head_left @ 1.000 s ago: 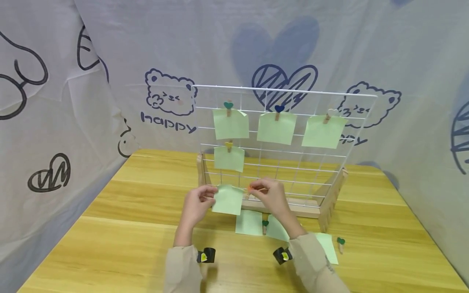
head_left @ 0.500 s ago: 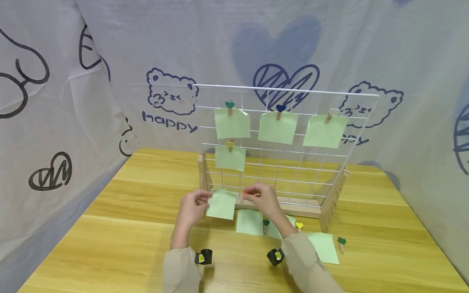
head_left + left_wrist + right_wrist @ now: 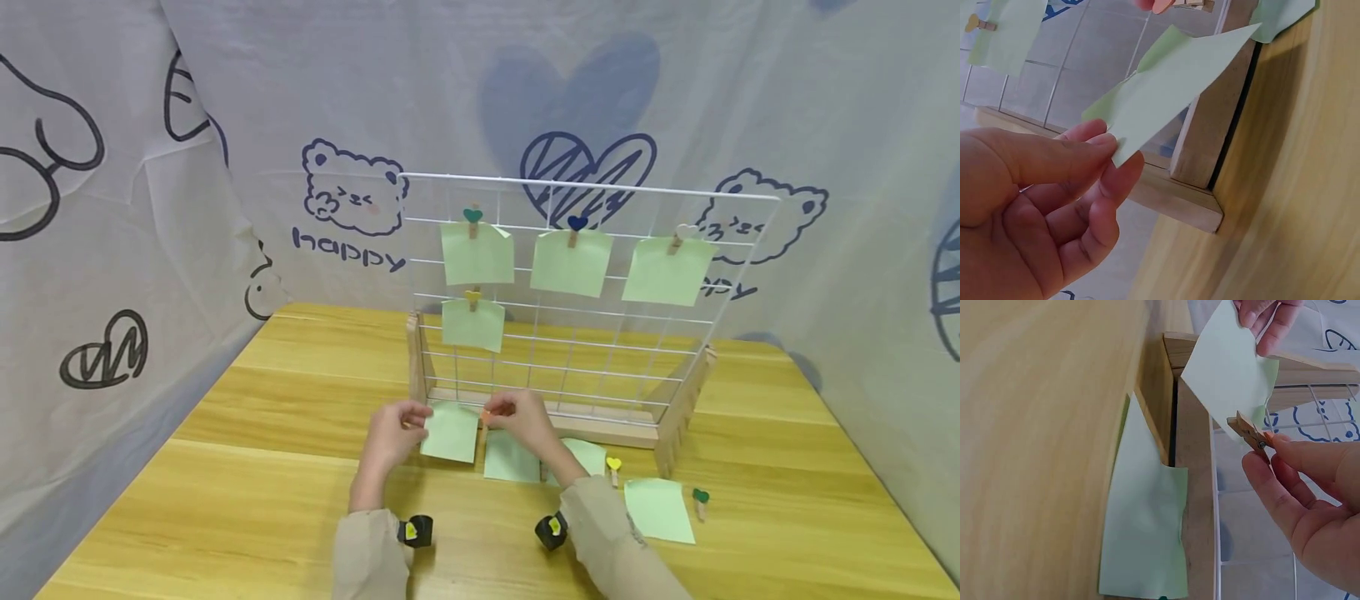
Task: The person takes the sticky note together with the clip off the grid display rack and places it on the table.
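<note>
My left hand (image 3: 392, 435) pinches a pale green sticky note (image 3: 450, 432) by its left edge, in front of the rack's lower left part. In the left wrist view the note (image 3: 1166, 84) slants away from thumb and fingertips, its top edge folded. My right hand (image 3: 525, 423) pinches a small wooden clothespin (image 3: 1250, 434) with an orange heart, just right of the note. In the right wrist view its jaws point toward the note and overlap the note's corner. Behind stands a white wire grid (image 3: 570, 354) on wooden feet.
Heart clothespins hold several green notes (image 3: 572, 262) on the grid. On the table (image 3: 247, 500) lie more notes, including one at the right (image 3: 660, 510), a yellow-heart clothespin (image 3: 614, 468) and a green-heart clothespin (image 3: 701, 502). A patterned cloth (image 3: 337, 83) hangs behind.
The left hand has shifted slightly left and lowered the note. The right hand has moved left and down with the orange clothespin, uncovering the yellow-heart clothespin and the right-hand note.
</note>
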`<control>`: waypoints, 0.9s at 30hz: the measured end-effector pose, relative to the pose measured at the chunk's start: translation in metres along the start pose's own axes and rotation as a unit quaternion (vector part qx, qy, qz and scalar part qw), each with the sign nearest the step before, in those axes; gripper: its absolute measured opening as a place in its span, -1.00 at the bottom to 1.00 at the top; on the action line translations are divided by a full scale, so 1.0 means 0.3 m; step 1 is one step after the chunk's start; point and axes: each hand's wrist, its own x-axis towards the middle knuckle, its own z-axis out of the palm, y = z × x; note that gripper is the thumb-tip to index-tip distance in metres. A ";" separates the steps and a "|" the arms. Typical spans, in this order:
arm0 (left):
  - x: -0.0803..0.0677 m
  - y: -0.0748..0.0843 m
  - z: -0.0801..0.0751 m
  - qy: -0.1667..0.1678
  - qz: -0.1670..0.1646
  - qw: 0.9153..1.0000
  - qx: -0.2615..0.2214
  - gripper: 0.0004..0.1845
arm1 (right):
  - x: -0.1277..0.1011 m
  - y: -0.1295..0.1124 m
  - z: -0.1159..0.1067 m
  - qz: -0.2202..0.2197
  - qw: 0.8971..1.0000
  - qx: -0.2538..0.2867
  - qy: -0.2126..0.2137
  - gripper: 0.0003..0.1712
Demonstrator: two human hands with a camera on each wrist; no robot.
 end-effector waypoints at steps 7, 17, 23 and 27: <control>0.000 -0.017 0.005 -0.016 -0.017 1.000 0.009 -0.77 | 0.010 0.007 0.027 0.036 0.999 0.012 -0.033 -0.92; -0.006 -0.031 0.009 -0.043 -0.028 0.998 0.026 -0.77 | 0.012 0.019 0.059 0.057 0.996 -0.024 -0.062 -0.89; -0.003 -0.045 0.018 -0.064 -0.051 0.996 0.020 -0.75 | 0.010 0.022 0.069 0.060 0.995 -0.030 -0.075 -0.90; -0.003 -0.048 0.018 -0.075 -0.059 0.995 0.021 -0.74 | 0.012 0.026 0.074 0.058 0.995 -0.033 -0.078 -0.90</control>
